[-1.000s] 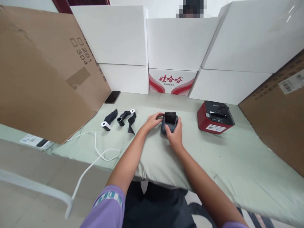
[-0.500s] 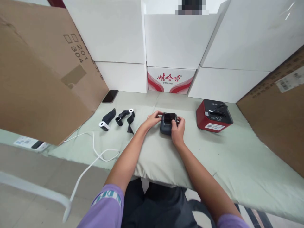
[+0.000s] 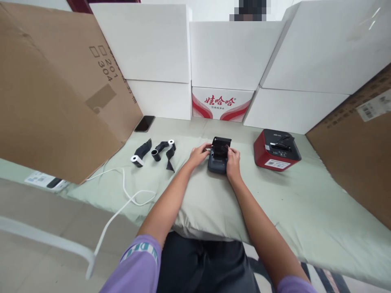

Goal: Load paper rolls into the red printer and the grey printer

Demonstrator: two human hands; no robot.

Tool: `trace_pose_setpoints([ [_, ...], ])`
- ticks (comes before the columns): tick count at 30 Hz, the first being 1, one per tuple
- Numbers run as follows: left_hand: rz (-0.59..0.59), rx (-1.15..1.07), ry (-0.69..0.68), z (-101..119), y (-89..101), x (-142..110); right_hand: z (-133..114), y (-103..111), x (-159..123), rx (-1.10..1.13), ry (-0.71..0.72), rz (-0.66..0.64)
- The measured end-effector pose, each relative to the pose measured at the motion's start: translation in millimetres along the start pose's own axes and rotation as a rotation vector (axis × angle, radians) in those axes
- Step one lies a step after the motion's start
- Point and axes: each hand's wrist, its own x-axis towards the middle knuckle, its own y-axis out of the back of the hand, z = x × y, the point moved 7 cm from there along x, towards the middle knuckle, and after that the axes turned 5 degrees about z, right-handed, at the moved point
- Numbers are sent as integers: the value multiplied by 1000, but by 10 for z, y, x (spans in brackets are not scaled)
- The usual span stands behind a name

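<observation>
A small dark portable printer (image 3: 217, 166) stands on the cloth-covered table in front of me, its lid (image 3: 222, 142) raised at the back. My left hand (image 3: 199, 154) grips the printer's left side, fingertips against its upper edge. My right hand (image 3: 233, 162) is closed on the right side, fingers at the rim of the opened compartment. The compartment looks dark inside; what lies in it I cannot make out. To the left are a white-cored roll of black film (image 3: 137, 161) and a black ribbon strung between two small spools (image 3: 155, 155).
A red and black box-shaped device (image 3: 276, 150) sits to the right with a black cable on top. A phone (image 3: 144, 123) lies at the back left, and a white cable (image 3: 124, 183) trails off the front edge. White boxes (image 3: 221, 55) and cardboard panels (image 3: 58, 93) wall the table.
The printer's lid has swung up and back, exposing the compartment. My right hand has shifted from the front of the printer to its right edge; my left hand stays at the left side.
</observation>
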Motion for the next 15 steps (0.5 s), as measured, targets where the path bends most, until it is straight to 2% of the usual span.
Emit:
trace_pose_setpoints([
  [11,4,21,-5,13,1,-12,143,9,102,110,-90,-86],
  [15,7,29,-25,57,12,-31,88,-2,109,83,-35,-100],
])
